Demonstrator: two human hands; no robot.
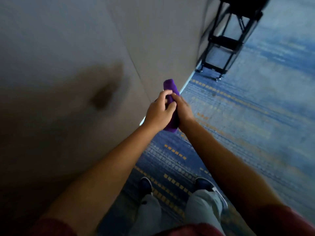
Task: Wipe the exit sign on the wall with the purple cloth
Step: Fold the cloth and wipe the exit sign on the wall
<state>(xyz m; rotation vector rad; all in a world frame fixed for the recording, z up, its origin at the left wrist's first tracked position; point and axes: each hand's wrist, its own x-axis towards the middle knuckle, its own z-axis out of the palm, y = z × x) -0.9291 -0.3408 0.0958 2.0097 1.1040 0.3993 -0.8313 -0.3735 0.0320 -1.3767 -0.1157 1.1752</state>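
A purple cloth (170, 87), bunched into a roll, is held out in front of me by both hands. My left hand (159, 111) is closed over its near side, fingers curled around it. My right hand (183, 109) grips it from the right, pressed against the left hand. The cloth's top end sticks up above my fingers and its lower end hangs below my palms. No exit sign is in view. The grey wall (68, 57) fills the left half of the view, with my hands just right of it.
A black metal cart on casters (223, 40) stands against the wall farther ahead. Blue patterned carpet (247, 116) covers the floor to the right. My shoes (146, 184) and grey trousers show below, close to the wall's base.
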